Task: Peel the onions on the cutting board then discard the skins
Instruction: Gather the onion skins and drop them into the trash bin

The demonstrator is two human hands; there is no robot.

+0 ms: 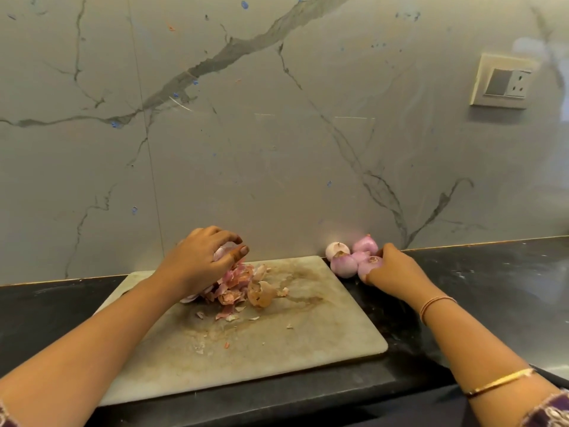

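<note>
Centre frame: my left grip [203,257] is curled over the top of the heap of onion skins [235,289]. Its fingers and thumb are closed on a pale pink piece of it, above the far left part of the stained cutting board [277,349]. Smaller scraps of skin lie scattered across the board toward the lower middle of the picture.

Right of centre, my right grip [392,269] is off the board, holding the nearest onion [371,264] with the thumb above it and the fingertips below. That bulb touches the rest of the peeled onions [343,265], a tight cluster on the dark surface [492,288]. The cluster sits just beside the board's far right corner, against the foot of the marble wall [277,118]. A stretch of bare board separates the two grips.

A thin bangle [437,303] circles my right wrist, and a gold bangle [500,384] sits further up the forearm. A switch plate [502,81] hangs in the upper right.
</note>
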